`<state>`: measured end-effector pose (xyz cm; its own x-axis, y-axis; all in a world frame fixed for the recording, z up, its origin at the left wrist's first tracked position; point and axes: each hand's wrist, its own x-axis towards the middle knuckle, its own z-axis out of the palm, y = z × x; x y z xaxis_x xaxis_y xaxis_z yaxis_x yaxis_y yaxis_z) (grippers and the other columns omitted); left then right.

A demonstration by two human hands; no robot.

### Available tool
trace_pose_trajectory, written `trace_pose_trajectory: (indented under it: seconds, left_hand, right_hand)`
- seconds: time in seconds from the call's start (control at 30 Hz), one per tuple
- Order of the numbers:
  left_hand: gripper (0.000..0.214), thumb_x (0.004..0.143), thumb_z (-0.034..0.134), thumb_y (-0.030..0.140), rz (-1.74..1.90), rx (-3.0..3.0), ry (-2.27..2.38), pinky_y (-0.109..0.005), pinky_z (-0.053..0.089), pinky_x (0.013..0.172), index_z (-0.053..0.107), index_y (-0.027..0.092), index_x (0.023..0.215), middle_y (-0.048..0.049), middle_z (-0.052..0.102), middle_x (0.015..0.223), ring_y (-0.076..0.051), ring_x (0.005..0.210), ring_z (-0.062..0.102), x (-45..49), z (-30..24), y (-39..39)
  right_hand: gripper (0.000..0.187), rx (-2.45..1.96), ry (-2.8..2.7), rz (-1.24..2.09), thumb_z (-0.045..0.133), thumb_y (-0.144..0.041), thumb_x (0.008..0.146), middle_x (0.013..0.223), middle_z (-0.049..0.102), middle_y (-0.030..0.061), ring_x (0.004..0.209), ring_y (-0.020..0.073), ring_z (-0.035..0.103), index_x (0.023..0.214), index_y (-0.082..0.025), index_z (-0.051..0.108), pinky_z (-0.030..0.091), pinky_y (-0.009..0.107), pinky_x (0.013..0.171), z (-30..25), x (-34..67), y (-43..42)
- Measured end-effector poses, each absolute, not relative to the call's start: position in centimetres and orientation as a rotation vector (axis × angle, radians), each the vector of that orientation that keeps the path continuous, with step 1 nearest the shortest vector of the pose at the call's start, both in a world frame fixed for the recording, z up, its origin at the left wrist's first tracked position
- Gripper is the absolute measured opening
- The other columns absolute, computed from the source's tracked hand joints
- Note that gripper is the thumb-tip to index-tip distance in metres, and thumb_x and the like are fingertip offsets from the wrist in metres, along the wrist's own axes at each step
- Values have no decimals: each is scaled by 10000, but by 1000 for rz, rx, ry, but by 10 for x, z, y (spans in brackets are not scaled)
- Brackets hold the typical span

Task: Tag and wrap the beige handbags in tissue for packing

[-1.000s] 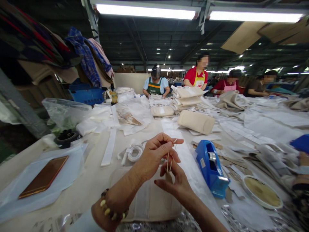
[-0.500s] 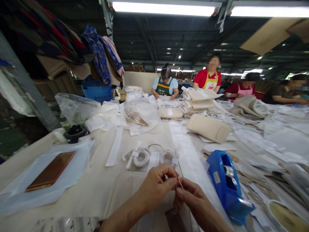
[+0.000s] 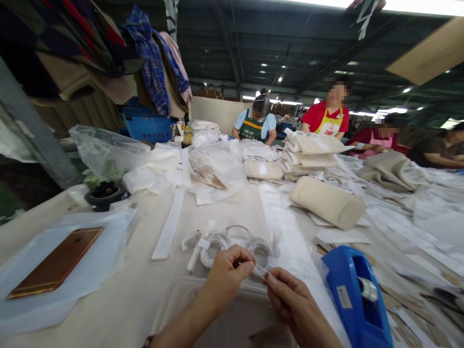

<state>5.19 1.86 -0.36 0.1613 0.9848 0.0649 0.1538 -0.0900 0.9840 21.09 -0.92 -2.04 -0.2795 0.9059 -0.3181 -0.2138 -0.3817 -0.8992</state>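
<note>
Pinched between the fingertips of both hands is a thin white string [image 3: 259,270]. My left hand [image 3: 232,267] is closed on one end, and my right hand [image 3: 288,292] on the other, a short gap apart. Under them lies a pale, rounded-corner panel [image 3: 170,307] that looks covered in clear plastic; the forearms hide part of it. Just beyond my left hand sits a coil of white cord [image 3: 208,253]. A second white coil [image 3: 258,245] rests behind the gap between the hands.
On the right stands a blue tape dispenser [image 3: 357,295]. A gold phone [image 3: 58,261] lies at left on pale sheets. Beige pads [image 3: 328,200] and stacked beige pieces [image 3: 311,145] fill the back right. Several co-workers, one in a green apron [image 3: 253,129], sit or stand across the table.
My hands have drawn apart, with more of the string showing between them. The red bit seen at the fingertips no longer shows. The camera view has shifted slightly.
</note>
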Motion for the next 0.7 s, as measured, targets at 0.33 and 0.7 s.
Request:
trace_pose_trajectory:
  seconds: [0.33, 0.7]
  left_hand:
    - [237, 737, 456, 3, 455, 2085, 1627, -408, 459, 845, 677, 65, 792, -190, 685, 874, -293, 898, 631, 67, -22, 100]
    - [456, 826, 326, -36, 376, 2109, 1839, -375, 479, 862, 569, 79, 1194, -227, 583, 1191, -292, 1054, 595, 76, -42, 104]
  right_hand:
    - [310, -1631, -2100, 574, 393, -393, 883, 580, 465, -20, 561, 124, 426, 723, -184, 556, 301, 243, 536, 49, 235, 122]
    - [118, -1591, -2648, 1306, 573, -185, 829, 574, 522, -66, 503, 72, 471, 718, -148, 586, 399, 210, 523, -13, 190, 198]
